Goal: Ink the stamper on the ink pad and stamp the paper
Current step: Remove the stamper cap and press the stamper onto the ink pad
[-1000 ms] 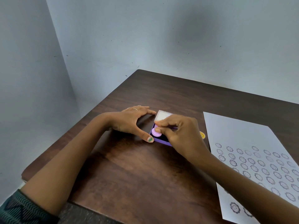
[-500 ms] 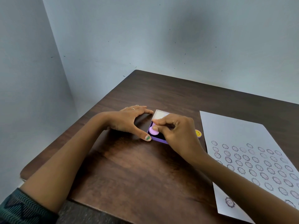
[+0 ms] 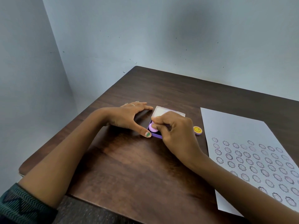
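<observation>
Pinching the small pink round plastic stamper (image 3: pixel 153 128) onto the purple square ink pad (image 3: pixel 156 135).
Right hand (image 3: pixel 176 131) grips its light, stiff rim; left hand (image 3: pixel 129 118), spread at nine o'clock, steadies the pad.

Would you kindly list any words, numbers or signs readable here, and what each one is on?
No readable words, letters or numbers anywhere.
Paper: rows of stamped smiley faces in scalloped rings, pictures only, some faint.
Yellow cap: a smiley face, no lettering.
Ink pad and stamper: no label visible.
</observation>
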The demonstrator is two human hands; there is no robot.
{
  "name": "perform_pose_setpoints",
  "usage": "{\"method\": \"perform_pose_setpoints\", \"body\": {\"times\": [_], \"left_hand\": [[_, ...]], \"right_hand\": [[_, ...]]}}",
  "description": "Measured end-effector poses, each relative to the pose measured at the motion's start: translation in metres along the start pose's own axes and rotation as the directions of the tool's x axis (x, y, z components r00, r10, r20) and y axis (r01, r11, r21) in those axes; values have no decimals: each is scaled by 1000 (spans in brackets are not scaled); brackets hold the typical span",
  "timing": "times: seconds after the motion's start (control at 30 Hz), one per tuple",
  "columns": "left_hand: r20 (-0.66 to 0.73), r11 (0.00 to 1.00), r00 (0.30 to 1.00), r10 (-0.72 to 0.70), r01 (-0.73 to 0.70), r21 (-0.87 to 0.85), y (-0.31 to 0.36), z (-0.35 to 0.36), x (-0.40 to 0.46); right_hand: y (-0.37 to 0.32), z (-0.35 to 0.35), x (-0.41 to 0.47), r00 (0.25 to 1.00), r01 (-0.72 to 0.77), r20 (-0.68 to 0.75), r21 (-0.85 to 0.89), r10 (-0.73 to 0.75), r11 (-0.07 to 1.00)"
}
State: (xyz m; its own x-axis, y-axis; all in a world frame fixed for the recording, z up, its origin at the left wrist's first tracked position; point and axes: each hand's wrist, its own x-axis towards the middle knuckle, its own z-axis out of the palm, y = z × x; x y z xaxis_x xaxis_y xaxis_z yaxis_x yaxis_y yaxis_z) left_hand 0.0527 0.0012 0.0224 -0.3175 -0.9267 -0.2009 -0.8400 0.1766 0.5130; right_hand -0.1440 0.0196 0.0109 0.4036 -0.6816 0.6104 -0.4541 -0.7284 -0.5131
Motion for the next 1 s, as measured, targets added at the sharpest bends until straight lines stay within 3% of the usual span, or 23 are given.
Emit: {"method": "perform_pose_setpoints", "body": {"times": [0.07, 0.23, 0.37, 0.47, 0.6, 0.73, 0.83, 1.0], "left_hand": [[3, 1000, 1000, -6, 6, 1, 0, -1, 0], [3, 1000, 1000, -10, 10, 0, -1, 1, 0], [-5, 1000, 1000, -25, 25, -11, 0, 1, 1], [-8, 1000, 1000, -25, 24, -17, -1, 2, 1], [-9, 1000, 1000, -13, 13, -27, -1, 2, 2], [-5, 999, 1000, -6, 6, -32, -2, 3, 2], [-7, 1000, 1000, -2, 2, -29, 0, 2, 2], [-5, 999, 1000, -5, 5, -31, -1, 2, 2]], "right_hand": [[1, -1, 3, 998, -48, -32, 30, 49, 998], [-1, 1, -3, 999, 46, 16, -35, -45, 998], [-2, 1, 0, 998, -37, -53, 16, 38, 999], [-4, 2, -4, 998, 56, 16, -59, -55, 997], [-3, 1, -1, 999, -11, -36, -24, 11, 1000], [-5, 3, -6, 996, 89, 24, -109, -87, 990], [-4, 1, -3, 999, 30, -31, -44, -32, 999], [-4, 0, -5, 999, 44, 8, -63, -44, 997]]}}
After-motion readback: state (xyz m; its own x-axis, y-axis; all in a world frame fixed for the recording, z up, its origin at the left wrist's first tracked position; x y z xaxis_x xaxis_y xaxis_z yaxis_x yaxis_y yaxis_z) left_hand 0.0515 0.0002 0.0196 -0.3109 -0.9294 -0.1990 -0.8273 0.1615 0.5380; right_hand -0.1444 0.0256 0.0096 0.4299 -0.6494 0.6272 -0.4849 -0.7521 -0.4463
